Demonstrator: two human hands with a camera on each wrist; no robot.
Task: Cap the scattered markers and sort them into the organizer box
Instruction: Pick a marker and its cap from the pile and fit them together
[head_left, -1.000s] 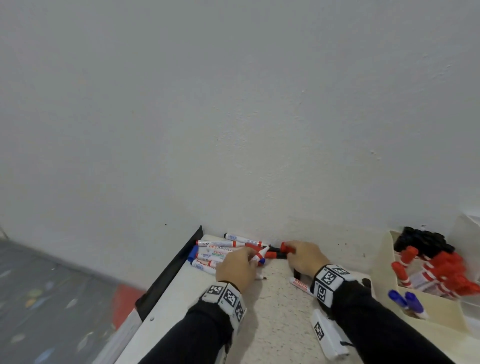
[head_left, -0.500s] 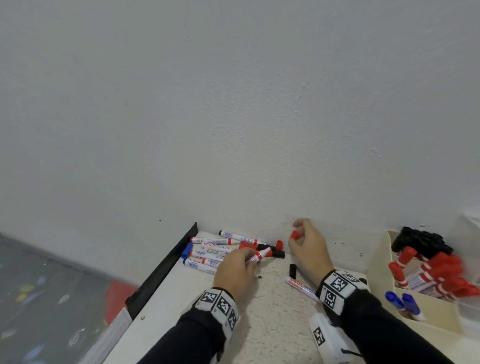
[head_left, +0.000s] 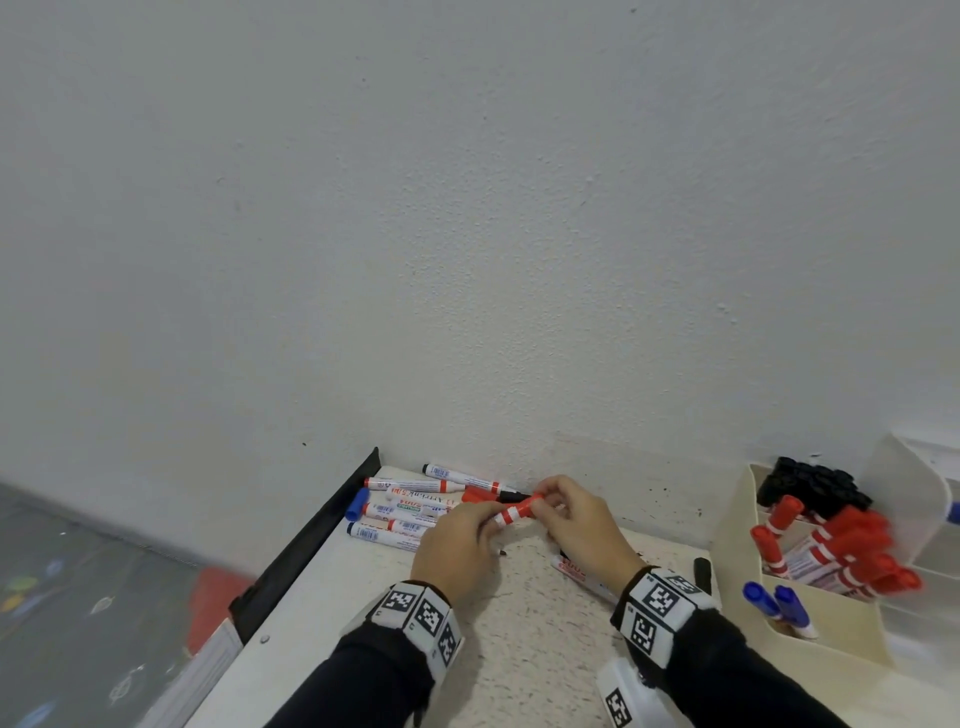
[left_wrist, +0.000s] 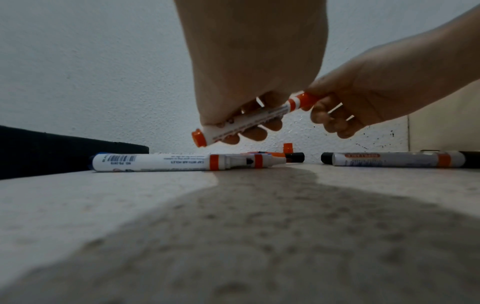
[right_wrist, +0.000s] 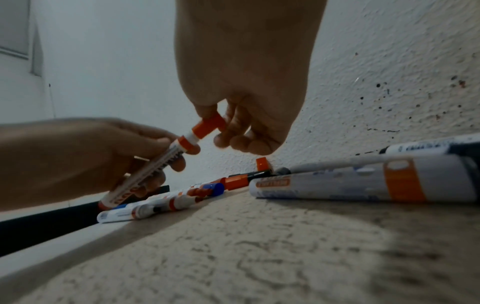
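Near the back edge of the counter (head_left: 519, 649), the left hand (head_left: 457, 545) is gripping a white marker with red bands (head_left: 511, 514) so it stays steady. The right hand (head_left: 576, 525) is pinching the red plastic cap (right_wrist: 209, 125) onto its tip. More loose markers (head_left: 405, 506) are lying at the back left corner, and the cream organizer box (head_left: 831, 623) is waiting at the right edge.

Speckled table (head_left: 524, 644) is bearing loose markers (head_left: 395, 512) by the wall, organizer box (head_left: 810, 623) sitting at right.
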